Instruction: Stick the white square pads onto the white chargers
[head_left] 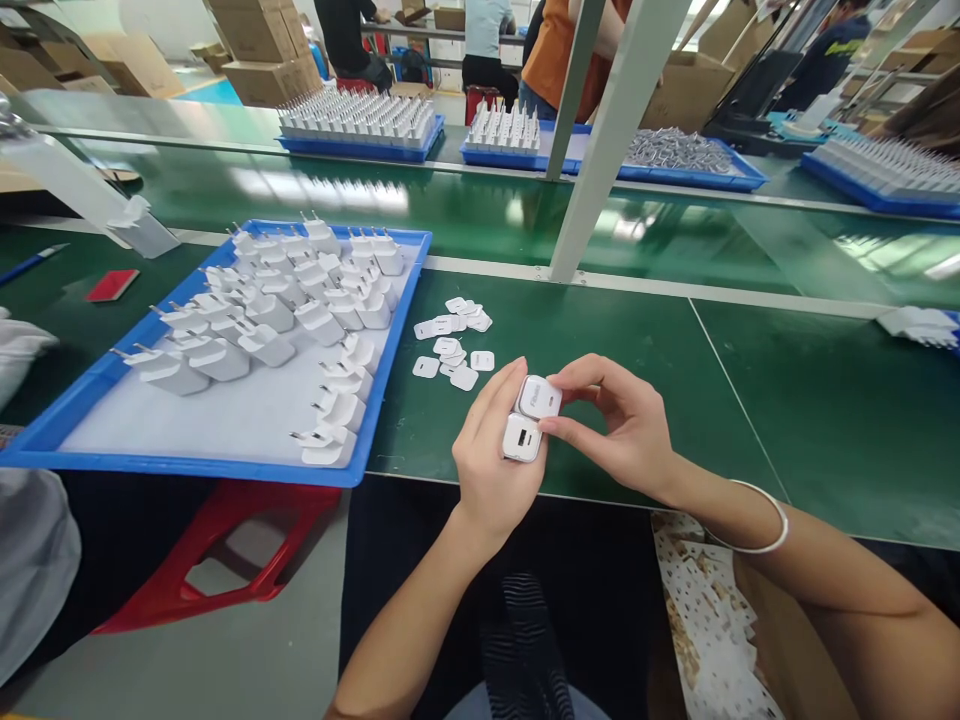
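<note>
My left hand (495,475) is wrapped round two white charger plugs held side by side, their faces turned up. The lower charger plug (521,438) shows a dark USB slot and a smaller slot beside it. On the face of the upper one lies a white cover plate (538,397) with grey lettering and one small port. My right hand (626,425) pinches this plate by its right edge between thumb and index finger. Whether it sits fully flush I cannot tell. Just beyond my hands, several loose white cover plates (450,352) are scattered on the green bench (645,330).
A blue tray (397,370) at left holds many white charger plugs, prongs outward. Beyond it lie a red pad (112,286) and a pen (30,263). A metal post (600,150) rises from the bench's far edge. More filled trays (360,125) and several people are behind.
</note>
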